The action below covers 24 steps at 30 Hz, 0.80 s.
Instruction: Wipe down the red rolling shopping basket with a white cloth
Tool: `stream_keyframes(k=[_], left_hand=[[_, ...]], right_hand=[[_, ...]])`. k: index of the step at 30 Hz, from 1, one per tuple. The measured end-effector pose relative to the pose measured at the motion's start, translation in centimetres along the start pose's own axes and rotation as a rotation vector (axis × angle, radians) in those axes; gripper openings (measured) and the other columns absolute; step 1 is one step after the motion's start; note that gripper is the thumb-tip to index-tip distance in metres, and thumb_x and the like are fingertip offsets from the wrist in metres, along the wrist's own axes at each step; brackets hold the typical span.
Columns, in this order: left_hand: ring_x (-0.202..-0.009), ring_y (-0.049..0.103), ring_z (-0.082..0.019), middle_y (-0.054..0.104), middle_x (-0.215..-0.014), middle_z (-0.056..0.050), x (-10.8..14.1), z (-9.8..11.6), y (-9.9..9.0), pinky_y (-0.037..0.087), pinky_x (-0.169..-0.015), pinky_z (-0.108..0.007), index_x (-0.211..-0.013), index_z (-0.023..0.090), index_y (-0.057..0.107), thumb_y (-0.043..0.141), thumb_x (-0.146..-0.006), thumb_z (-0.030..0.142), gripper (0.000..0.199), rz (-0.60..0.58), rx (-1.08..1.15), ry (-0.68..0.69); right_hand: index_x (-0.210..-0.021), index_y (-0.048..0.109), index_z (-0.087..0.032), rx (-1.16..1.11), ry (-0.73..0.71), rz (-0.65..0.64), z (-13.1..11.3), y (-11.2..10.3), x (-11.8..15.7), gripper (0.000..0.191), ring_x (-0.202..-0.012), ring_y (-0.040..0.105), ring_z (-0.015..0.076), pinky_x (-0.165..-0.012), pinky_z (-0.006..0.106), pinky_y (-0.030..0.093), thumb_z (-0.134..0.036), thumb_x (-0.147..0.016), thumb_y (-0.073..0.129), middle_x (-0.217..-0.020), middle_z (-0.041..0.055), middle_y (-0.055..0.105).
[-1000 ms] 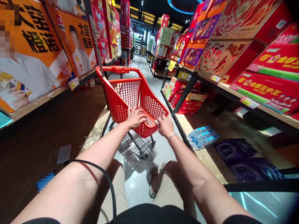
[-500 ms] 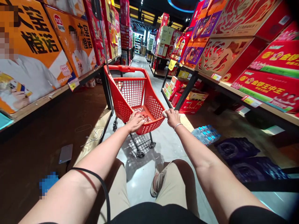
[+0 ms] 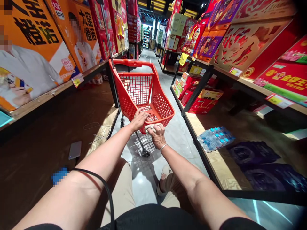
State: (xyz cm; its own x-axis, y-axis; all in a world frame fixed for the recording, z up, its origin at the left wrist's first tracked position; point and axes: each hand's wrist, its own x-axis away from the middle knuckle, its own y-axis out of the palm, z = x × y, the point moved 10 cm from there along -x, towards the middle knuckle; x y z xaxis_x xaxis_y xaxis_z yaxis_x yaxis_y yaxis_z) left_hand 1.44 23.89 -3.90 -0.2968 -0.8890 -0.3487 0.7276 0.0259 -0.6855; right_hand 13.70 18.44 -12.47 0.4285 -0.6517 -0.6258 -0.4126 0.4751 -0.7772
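Two bare hands are working at the near end of a red plastic shopping cart with a lattice basket (image 3: 165,105), which is standing on the glossy grey floor (image 3: 178,143) between shelves. The right hand (image 3: 157,136), wearing a thin silvery bracelet (image 3: 164,147) at the wrist, is curling its fingers around a crumpled off-white cloth (image 3: 151,127) and holding it against the near rim. The left hand (image 3: 139,119) is lying over the rim just beside it, its fingers loosely bent and slightly apart; whether it is gripping the plastic, one cannot tell. As for how far things are getting, the cloth is touching only the near end, while the red handle (image 3: 134,63) at the far end is standing well apart from both hands. How much of the cart the cloth is leaving untouched overall is not showing. On the person's left, large orange printed cartons (image 3: 48,60) are filling the upper shelf, and a flat grey device (image 3: 75,150) is lying below near a thin white cable (image 3: 102,135). On the right, a shrink-wrapped pack of blue-capped clear bottles (image 3: 216,139) is resting on the low wooden shelf (image 3: 227,179), with dark purple packs (image 3: 254,153) sitting beside it.
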Motion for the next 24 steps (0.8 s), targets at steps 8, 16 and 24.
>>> stream_keyframes(k=[8,16,24], left_hand=[[-0.150,0.025,-0.021,0.071,-0.110,-0.006,0.2,0.2,-0.8,0.006,-0.132,-0.039,-0.085,0.022,0.067,0.013,-0.104,0.060,0.069,-0.015,-0.020,0.009],[-0.149,0.028,-0.021,0.071,-0.111,-0.005,0.1,0.2,-0.3,0.006,-0.133,-0.043,-0.091,0.022,0.070,0.016,-0.106,0.049,0.062,-0.014,-0.040,0.001],[-0.150,0.025,-0.024,0.069,-0.118,-0.004,0.4,0.4,-0.2,0.006,-0.133,-0.045,-0.089,0.022,0.074,0.029,-0.104,0.045,0.053,-0.060,-0.079,-0.008]], right_hand=[[-0.121,0.069,-0.044,0.029,-0.135,-0.212,0.4,1.6,0.9,0.031,-0.126,0.034,0.0258,-0.107,0.043,0.041,-0.028,-0.098,0.059,-0.131,0.0034,0.050],[-0.132,0.064,-0.040,0.035,0.200,-0.190,3.8,-2.2,-2.0,0.046,-0.142,0.023,0.0292,-0.119,0.052,0.030,-0.016,-0.096,0.051,-0.144,0.0064,0.043],[-0.125,0.068,-0.036,-0.017,0.181,-0.386,2.4,2.5,3.5,0.045,-0.129,0.038,0.0276,-0.105,0.041,0.041,-0.013,-0.091,0.051,-0.137,0.0044,0.053]])
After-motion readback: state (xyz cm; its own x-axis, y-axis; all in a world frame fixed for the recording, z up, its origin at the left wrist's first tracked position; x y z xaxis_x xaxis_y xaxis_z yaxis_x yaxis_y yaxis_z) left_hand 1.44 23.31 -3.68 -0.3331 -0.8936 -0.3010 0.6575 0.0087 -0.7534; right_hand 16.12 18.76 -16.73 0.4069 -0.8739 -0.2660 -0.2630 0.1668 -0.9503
